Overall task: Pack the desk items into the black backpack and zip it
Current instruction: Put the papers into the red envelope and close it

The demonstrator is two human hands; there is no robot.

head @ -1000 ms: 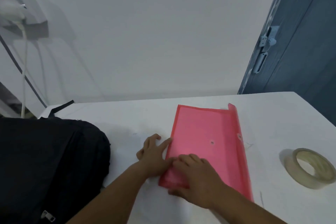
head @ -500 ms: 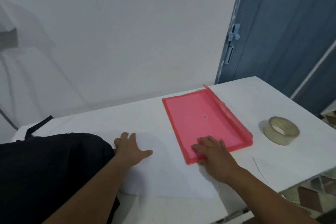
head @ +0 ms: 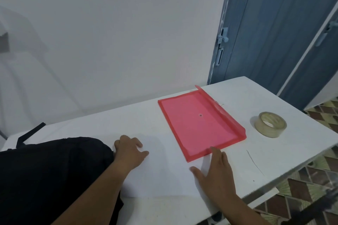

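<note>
Right hand (head: 217,171) slid back off pink folder (head: 199,124); fingertip only touches near edge, fingers straight, grasping nothing. Left hand (head: 129,150) moved left, flat on table (head: 274,155), loosely spread, beside black backpack (head: 51,173). Folder flat mid-table, tape roll (head: 270,124) right. Judged: nothing packed yet.

A pink-red translucent folder (head: 199,126) lies on the plain white table (head: 102,129) beside a black backpack (head: 51,175) and a clear yellowish tape roll (head: 270,124), against a white wall (head: 113,29), slate-blue door (head: 274,27) and brown-and-cream diamond-patterned floor (head: 321,115).
</note>
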